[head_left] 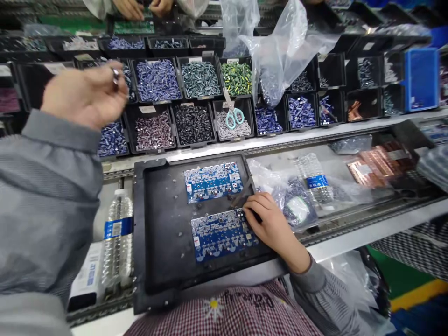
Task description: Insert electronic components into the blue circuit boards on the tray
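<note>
My left hand [89,95] is raised over the parts bins at the left, somewhat blurred. Its fingers are curled, and a small dark shiny thing shows at them, too smeared to name. My right hand [268,224] reaches to the upper right corner of the lower blue circuit board [219,238]. Its thumb and fingertips are closed together at the board; whatever is between them is hidden. A second blue circuit board [210,184] lies above it, in the same black tray [159,233]. Both boards carry many small components.
Behind the tray stand rows of black bins with small capacitors [157,79]. Scissors [234,116] rest on one bin. Water bottles [118,238] [317,179], plastic bags [280,46] and copper-coloured parts [380,163] lie around. Another person's hands [143,7] work across the line; a striped sleeve [436,165] is at right.
</note>
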`<state>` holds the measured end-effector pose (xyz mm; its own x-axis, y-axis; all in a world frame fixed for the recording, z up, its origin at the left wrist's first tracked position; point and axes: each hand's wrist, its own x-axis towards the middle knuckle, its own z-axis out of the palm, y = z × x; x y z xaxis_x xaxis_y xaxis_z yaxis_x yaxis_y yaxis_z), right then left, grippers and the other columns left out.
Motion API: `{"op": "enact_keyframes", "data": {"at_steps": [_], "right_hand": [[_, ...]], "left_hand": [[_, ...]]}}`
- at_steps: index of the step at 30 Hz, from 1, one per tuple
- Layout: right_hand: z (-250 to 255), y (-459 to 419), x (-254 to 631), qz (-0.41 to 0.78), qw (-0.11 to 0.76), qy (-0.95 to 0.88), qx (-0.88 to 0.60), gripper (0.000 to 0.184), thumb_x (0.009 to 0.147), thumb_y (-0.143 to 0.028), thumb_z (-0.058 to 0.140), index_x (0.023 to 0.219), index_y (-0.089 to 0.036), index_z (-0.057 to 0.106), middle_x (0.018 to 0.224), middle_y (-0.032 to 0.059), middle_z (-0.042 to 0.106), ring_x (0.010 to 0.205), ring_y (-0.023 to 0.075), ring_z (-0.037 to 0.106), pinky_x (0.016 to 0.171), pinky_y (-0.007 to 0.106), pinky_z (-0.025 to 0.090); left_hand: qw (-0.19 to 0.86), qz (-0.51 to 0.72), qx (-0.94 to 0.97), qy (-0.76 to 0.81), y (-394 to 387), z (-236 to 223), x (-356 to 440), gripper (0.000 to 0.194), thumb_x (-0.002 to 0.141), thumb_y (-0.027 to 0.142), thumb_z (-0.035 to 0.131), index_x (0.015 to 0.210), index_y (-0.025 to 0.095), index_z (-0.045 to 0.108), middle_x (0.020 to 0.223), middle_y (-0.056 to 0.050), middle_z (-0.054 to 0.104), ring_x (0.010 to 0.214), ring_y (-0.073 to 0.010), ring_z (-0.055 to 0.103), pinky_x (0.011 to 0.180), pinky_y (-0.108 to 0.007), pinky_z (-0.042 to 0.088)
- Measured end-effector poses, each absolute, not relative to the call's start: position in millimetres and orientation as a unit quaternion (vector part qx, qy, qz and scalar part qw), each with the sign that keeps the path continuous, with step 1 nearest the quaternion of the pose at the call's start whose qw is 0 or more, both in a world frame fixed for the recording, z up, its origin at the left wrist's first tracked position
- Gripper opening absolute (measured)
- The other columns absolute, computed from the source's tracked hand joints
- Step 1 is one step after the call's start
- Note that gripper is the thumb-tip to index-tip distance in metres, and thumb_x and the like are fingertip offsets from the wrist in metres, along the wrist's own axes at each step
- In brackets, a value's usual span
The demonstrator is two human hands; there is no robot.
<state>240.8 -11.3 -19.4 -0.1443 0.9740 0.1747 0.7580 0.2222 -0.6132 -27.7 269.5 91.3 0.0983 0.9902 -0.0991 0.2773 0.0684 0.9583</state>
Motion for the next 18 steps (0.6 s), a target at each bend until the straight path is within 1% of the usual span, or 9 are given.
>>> {"op": "enact_keyframes", "data": {"at_steps": [1, 2, 3, 5, 7, 8, 11, 14, 18], "right_hand": [[-19.9, -11.6, 241.0, 0.193, 0.279, -0.733, -0.59, 0.016, 0.088, -0.013, 0.046, 0.09, -0.022, 0.059, 0.089, 0.007, 0.061, 0.092, 0.0233, 0.052, 0.086, 0.044, 0.046], [-20.3, -12.0, 241.2, 0.189, 0.281, -0.735, -0.587, 0.015, 0.088, -0.014, 0.046, 0.09, -0.022, 0.059, 0.089, 0.007, 0.061, 0.091, 0.0233, 0.052, 0.085, 0.044, 0.046], [-20.8, -12.3, 241.2, 0.186, 0.282, -0.737, -0.586, 0.015, 0.088, -0.014, 0.047, 0.09, -0.022, 0.059, 0.089, 0.007, 0.061, 0.091, 0.0232, 0.051, 0.085, 0.044, 0.046], [-21.7, -12.9, 241.0, 0.18, 0.284, -0.739, -0.584, 0.014, 0.088, -0.014, 0.047, 0.089, -0.021, 0.059, 0.088, 0.0071, 0.061, 0.091, 0.023, 0.051, 0.086, 0.043, 0.046], [-22.6, -13.5, 240.8, 0.176, 0.284, -0.741, -0.583, 0.013, 0.088, -0.014, 0.047, 0.088, -0.021, 0.058, 0.088, 0.0073, 0.06, 0.092, 0.0229, 0.051, 0.085, 0.042, 0.046], [-23.1, -13.9, 240.8, 0.175, 0.282, -0.742, -0.583, 0.013, 0.088, -0.014, 0.047, 0.087, -0.02, 0.058, 0.088, 0.0073, 0.06, 0.092, 0.0229, 0.051, 0.085, 0.042, 0.046], [-25.0, -14.9, 241.1, 0.172, 0.277, -0.745, -0.582, 0.012, 0.087, -0.014, 0.047, 0.087, -0.02, 0.057, 0.088, 0.0073, 0.059, 0.092, 0.0226, 0.05, 0.085, 0.042, 0.045], [-26.2, -15.4, 242.0, 0.171, 0.272, -0.748, -0.58, 0.012, 0.088, -0.014, 0.047, 0.087, -0.02, 0.057, 0.088, 0.0075, 0.059, 0.092, 0.0227, 0.05, 0.087, 0.042, 0.045], [-24.9, -15.4, 243.5, 0.175, 0.268, -0.755, -0.572, 0.014, 0.089, -0.015, 0.046, 0.088, -0.02, 0.059, 0.088, 0.0078, 0.059, 0.091, 0.0234, 0.051, 0.086, 0.044, 0.045]], "left_hand": [[0.577, 0.404, 0.485, 0.518, 249.4, 88.3, -23.2, 0.029, 0.095, 0.004, 0.026, 0.11, 0.009, 0.05, 0.12, -0.004, 0.053, 0.109, -0.01, 0.046, 0.086, -0.019, 0.039], [0.667, 0.417, 0.391, 0.478, 228.3, 83.5, -18.2, 0.027, 0.094, 0.003, 0.029, 0.101, 0.009, 0.054, 0.11, -0.005, 0.057, 0.1, -0.0073, 0.05, 0.084, -0.016, 0.041], [0.728, 0.416, 0.314, 0.446, 206.6, 77.1, -13.0, 0.027, 0.092, 0.002, 0.03, 0.093, 0.009, 0.057, 0.101, -0.006, 0.06, 0.093, -0.0064, 0.053, 0.082, -0.014, 0.044], [0.797, 0.359, 0.244, 0.419, 164.4, 61.3, -2.6, 0.028, 0.091, 0.002, 0.034, 0.086, 0.008, 0.06, 0.092, -0.009, 0.061, 0.089, -0.0095, 0.057, 0.082, -0.017, 0.048], [0.822, 0.279, 0.261, 0.423, 127.2, 45.3, 6.5, 0.025, 0.09, 0.006, 0.04, 0.085, 0.007, 0.065, 0.091, -0.011, 0.063, 0.086, -0.0134, 0.059, 0.074, -0.02, 0.051], [0.825, 0.242, 0.28, 0.426, 111.5, 38.6, 10.1, 0.021, 0.089, 0.008, 0.045, 0.086, 0.006, 0.066, 0.089, -0.011, 0.063, 0.081, -0.0132, 0.059, 0.068, -0.019, 0.05], [0.824, 0.171, 0.317, 0.438, 77.3, 26.7, 16.8, 0.015, 0.084, 0.013, 0.059, 0.094, 0.008, 0.069, 0.078, -0.007, 0.062, 0.064, -0.008, 0.054, 0.052, -0.015, 0.042], [0.818, 0.139, 0.321, 0.456, 59.8, 23.1, 19.2, 0.021, 0.081, 0.015, 0.065, 0.1, 0.01, 0.069, 0.073, -0.004, 0.062, 0.058, -0.0057, 0.05, 0.052, -0.016, 0.04], [0.824, 0.101, 0.311, 0.463, 48.6, 17.6, 21.2, 0.023, 0.076, 0.013, 0.069, 0.099, 0.009, 0.071, 0.077, -0.006, 0.067, 0.059, -0.0064, 0.053, 0.059, -0.019, 0.043]]}}
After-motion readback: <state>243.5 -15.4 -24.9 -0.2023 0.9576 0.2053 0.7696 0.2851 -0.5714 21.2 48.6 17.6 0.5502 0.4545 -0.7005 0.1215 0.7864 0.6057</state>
